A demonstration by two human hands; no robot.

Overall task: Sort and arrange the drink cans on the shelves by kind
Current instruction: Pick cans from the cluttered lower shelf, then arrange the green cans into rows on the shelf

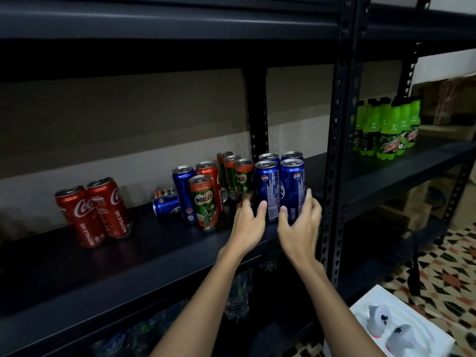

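Observation:
Four blue Pepsi cans stand in a square at the right end of the black shelf (77, 274). My left hand (248, 222) curls round the front left Pepsi can (269, 186), thumb on its face. My right hand (300, 224) wraps the front right Pepsi can (292, 181), fingers on its right side. Two more Pepsi cans (269, 157) stand right behind. Three Milo cans (243, 179) line up just to the left. Further left is a mixed bunch: an upright Pepsi can (183, 191), a Milo can (204, 202), a Coca-Cola can (210, 171) and a Pepsi can lying down (166, 205). Two Coca-Cola cans (98, 210) stand at the far left.
A perforated black upright post (336, 155) stands close to the right of my right hand. Green Mountain Dew bottles (386, 127) fill the neighbouring shelf on the right. Plastic bottles (237, 297) sit on the shelf below. A white box (371, 300) lies on the patterned floor.

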